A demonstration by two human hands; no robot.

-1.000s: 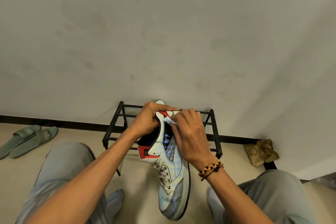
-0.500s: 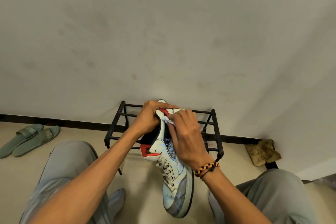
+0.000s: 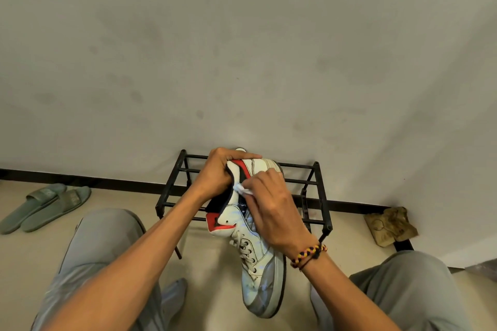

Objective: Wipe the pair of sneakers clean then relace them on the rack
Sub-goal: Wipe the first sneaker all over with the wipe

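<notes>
A white high-top sneaker (image 3: 258,263) with red and black trim and white laces hangs toe-down between my knees, in front of a black metal shoe rack (image 3: 320,196). My left hand (image 3: 217,172) grips its heel and collar from above. My right hand (image 3: 271,207) pinches a small white wipe (image 3: 242,189) against the side of the collar. The toe cap looks grey and worn. A white tip of something pokes up just behind my left hand; I cannot tell what it is.
The rack stands against a pale wall with a dark skirting. A pair of green slides (image 3: 45,204) lies on the floor at the left. A crumpled brown cloth (image 3: 390,226) sits in the right corner. My grey-trousered knees (image 3: 107,250) flank the shoe.
My right hand with the wipe has slid a little down and left along the collar. The sneaker stays held in the same place.
</notes>
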